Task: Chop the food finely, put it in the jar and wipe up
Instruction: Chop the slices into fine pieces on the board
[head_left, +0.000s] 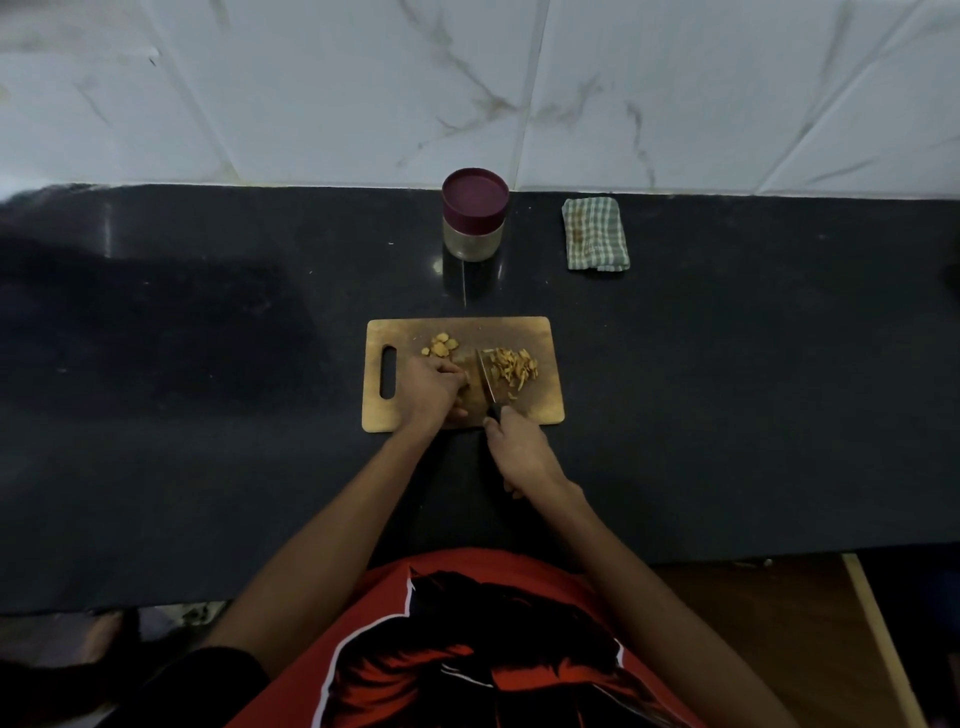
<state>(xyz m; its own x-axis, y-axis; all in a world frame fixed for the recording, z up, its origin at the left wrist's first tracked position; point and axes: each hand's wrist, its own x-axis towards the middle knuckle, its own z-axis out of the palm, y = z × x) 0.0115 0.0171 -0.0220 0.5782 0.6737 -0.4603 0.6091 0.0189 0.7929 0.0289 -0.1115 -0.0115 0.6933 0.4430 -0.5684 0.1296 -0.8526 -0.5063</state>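
Note:
A wooden cutting board (540, 400) lies on the dark counter. Round yellow slices (440, 345) sit at its upper left, and a heap of thin cut strips (514, 366) lies at its right. My right hand (522, 452) grips the black handle of a knife (487, 376), whose blade points away across the board beside the strips. My left hand (431, 392) has its fingers curled down on a piece of food next to the blade; the piece itself is mostly hidden. A clear jar (474, 221) with a maroon lid on it stands behind the board.
A folded green-and-white checked cloth (596, 233) lies right of the jar near the tiled wall. The black countertop (208, 364) stretches wide to both sides. Its front edge runs just before my red shirt.

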